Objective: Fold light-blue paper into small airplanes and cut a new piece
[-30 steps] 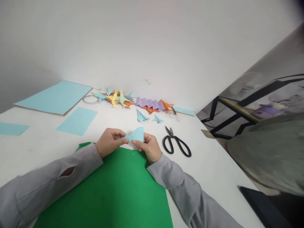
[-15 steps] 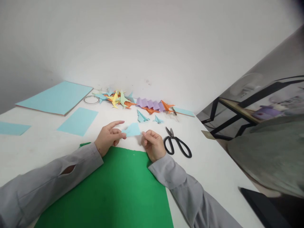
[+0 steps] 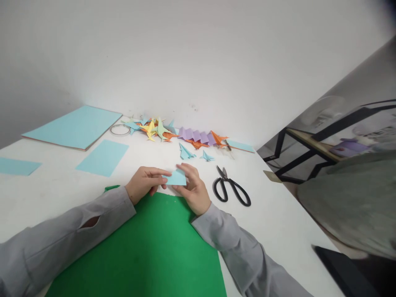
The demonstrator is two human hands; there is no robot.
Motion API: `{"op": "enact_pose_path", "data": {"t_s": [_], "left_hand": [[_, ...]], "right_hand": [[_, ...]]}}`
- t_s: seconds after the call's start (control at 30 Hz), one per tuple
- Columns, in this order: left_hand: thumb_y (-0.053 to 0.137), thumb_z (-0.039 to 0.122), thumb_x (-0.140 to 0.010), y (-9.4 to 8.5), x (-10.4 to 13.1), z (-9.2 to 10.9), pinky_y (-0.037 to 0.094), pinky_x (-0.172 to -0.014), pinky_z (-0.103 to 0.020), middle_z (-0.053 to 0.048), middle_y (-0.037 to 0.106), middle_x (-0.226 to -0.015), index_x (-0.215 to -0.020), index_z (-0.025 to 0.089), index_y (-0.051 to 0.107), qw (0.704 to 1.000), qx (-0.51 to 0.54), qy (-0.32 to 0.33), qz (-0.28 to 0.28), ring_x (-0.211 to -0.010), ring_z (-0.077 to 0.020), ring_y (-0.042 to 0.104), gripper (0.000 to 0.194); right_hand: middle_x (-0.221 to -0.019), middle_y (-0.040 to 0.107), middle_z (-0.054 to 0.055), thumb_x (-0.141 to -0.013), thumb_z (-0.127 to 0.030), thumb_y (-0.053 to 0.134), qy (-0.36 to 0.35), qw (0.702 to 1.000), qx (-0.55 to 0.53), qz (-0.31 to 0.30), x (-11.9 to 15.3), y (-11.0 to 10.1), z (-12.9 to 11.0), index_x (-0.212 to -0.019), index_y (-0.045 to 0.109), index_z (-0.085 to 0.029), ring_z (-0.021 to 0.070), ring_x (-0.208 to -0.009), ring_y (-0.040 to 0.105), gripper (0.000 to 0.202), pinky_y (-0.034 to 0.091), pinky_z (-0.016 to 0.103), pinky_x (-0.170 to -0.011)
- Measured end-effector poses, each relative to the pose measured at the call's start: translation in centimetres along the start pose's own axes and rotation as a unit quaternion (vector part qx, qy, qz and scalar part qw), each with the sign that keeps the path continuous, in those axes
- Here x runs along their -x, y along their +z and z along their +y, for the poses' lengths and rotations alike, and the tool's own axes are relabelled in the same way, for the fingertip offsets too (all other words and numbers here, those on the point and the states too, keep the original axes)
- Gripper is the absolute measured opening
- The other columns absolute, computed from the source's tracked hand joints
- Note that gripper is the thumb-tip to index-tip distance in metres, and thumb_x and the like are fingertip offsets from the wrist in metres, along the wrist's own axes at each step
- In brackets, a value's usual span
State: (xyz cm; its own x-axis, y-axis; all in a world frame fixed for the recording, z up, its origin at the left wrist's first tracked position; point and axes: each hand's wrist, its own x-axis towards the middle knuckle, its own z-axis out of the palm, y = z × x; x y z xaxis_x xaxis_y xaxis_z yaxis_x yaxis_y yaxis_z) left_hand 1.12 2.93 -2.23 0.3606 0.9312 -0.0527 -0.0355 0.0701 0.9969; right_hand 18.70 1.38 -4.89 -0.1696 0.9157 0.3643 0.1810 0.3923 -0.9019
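A small light blue paper piece (image 3: 177, 177) is held up between both hands, over the far edge of a green sheet (image 3: 142, 247). My left hand (image 3: 147, 181) pinches its left end between thumb and fingers. Around its right end curls my right hand (image 3: 193, 189), with fingertips behind the top edge and the thumb near the lower edge. Just beyond the hands lie two folded light blue paper shapes, a larger one (image 3: 186, 153) and a smaller one (image 3: 206, 156). Black-handled scissors (image 3: 226, 179) rest to the right of my right hand, blades slightly apart.
Folded paper figures (image 3: 154, 130) and a pleated purple strip (image 3: 196, 135) line the wall. Blue sheets (image 3: 72, 127) are stacked at the back left, near a wire ring (image 3: 120, 130). Two blue rectangles (image 3: 102, 158) (image 3: 19, 166) lie left. A dark flat object (image 3: 343, 268) is at the right.
My right hand has moved left and closed around the right part of the paper. The paper now looks like a narrower strip. My left fingers have reached further along it.
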Motion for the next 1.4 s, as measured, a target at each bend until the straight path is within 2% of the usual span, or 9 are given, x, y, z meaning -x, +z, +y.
{"op": "enact_pose_path", "data": {"t_s": [0.13,0.23,0.3,0.4,0.53,0.77,0.97,1.17,1.4], "left_hand": [[0.062,0.029,-0.068,0.1,0.1,0.1,0.027,-0.034,-0.019,-0.001,0.061,-0.055,-0.082,0.010,0.067,0.999,-0.034,-0.003,-0.024,-0.032,-0.0037,0.038,0.024],[0.054,0.038,-0.075,0.2,0.3,0.3,0.028,-0.036,-0.019,-0.003,0.062,-0.058,-0.076,0.009,0.067,0.997,-0.051,0.019,-0.047,-0.033,-0.0040,0.041,0.031],[0.057,0.040,-0.073,0.3,0.4,0.4,0.030,-0.037,-0.020,-0.004,0.063,-0.058,-0.080,0.009,0.067,0.997,-0.049,0.025,-0.058,-0.034,-0.0048,0.042,0.033],[0.066,0.036,-0.064,0.5,0.5,0.3,0.032,-0.035,-0.019,0.000,0.059,-0.053,-0.084,0.009,0.066,0.998,-0.061,0.016,-0.028,-0.034,-0.0053,0.041,0.033],[0.063,0.033,-0.068,0.5,0.5,0.0,0.029,-0.034,-0.018,0.004,0.050,-0.043,-0.074,0.010,0.067,0.993,-0.117,0.029,-0.010,-0.033,-0.0043,0.037,0.024],[0.062,0.034,-0.068,0.3,0.5,0.0,0.029,-0.035,-0.017,0.004,0.049,-0.041,-0.064,0.011,0.066,0.984,-0.170,0.038,-0.040,-0.034,-0.0046,0.038,0.023],[0.065,0.034,-0.066,0.3,0.5,0.2,0.030,-0.036,-0.018,0.003,0.050,-0.041,-0.057,0.012,0.062,0.984,-0.169,0.033,-0.037,-0.034,-0.0054,0.040,0.025],[0.062,0.038,-0.068,0.3,0.3,0.3,0.030,-0.038,-0.020,0.001,0.050,-0.038,-0.042,0.012,0.053,0.993,-0.115,-0.001,-0.024,-0.034,-0.0062,0.041,0.037],[0.060,0.037,-0.070,0.3,0.2,0.1,0.029,-0.040,-0.022,0.001,0.049,-0.039,-0.042,0.013,0.052,0.992,-0.107,0.007,-0.072,-0.036,-0.0069,0.041,0.038]], "right_hand": [[-0.113,0.048,0.006,-0.069,-0.022,0.067,-0.012,1.000,-0.024,0.003,-0.1,-0.1,-0.1,-0.088,0.069,-0.028,0.0216,-0.104,0.048,0.020,0.042,0.038,-0.087],[-0.100,0.056,0.005,-0.071,-0.021,0.066,-0.001,0.999,-0.044,0.016,-0.2,0.0,-0.2,-0.082,0.071,-0.028,0.0183,-0.094,0.053,0.014,0.043,0.036,-0.084],[-0.091,0.059,0.004,-0.071,-0.021,0.065,0.002,0.998,-0.056,0.024,-0.3,0.1,-0.3,-0.078,0.071,-0.027,0.0175,-0.089,0.056,0.011,0.043,0.034,-0.081],[-0.086,0.062,0.004,-0.070,-0.021,0.066,0.002,0.998,-0.063,0.027,-0.3,0.1,-0.4,-0.074,0.071,-0.025,0.0167,-0.082,0.058,0.008,0.044,0.033,-0.076],[-0.080,0.064,0.005,-0.069,-0.022,0.067,-0.001,0.998,-0.057,0.015,-0.2,0.1,-0.6,-0.070,0.070,-0.022,0.0168,-0.077,0.059,0.003,0.045,0.032,-0.071],[-0.070,0.064,0.003,-0.068,-0.023,0.068,0.012,0.999,-0.045,-0.001,-0.1,0.1,-0.9,-0.070,0.068,-0.019,0.0155,-0.067,0.058,0.005,0.045,0.029,-0.063],[-0.064,0.064,0.002,-0.068,-0.030,0.067,0.060,0.997,-0.045,-0.011,-0.2,0.1,-1.4,-0.067,0.067,-0.019,0.0143,-0.061,0.055,0.012,0.044,0.028,-0.060],[-0.049,0.051,-0.003,-0.065,-0.040,0.067,0.135,0.986,-0.095,-0.031,0.0,0.1,-1.3,-0.062,0.060,-0.016,0.0085,-0.044,0.040,0.025,0.032,0.023,-0.044],[-0.049,0.041,-0.005,-0.070,-0.043,0.061,0.118,0.985,-0.070,-0.100,0.1,0.2,-1.6,-0.063,0.054,-0.016,0.0072,-0.045,0.031,0.029,0.024,0.022,-0.044]]}}
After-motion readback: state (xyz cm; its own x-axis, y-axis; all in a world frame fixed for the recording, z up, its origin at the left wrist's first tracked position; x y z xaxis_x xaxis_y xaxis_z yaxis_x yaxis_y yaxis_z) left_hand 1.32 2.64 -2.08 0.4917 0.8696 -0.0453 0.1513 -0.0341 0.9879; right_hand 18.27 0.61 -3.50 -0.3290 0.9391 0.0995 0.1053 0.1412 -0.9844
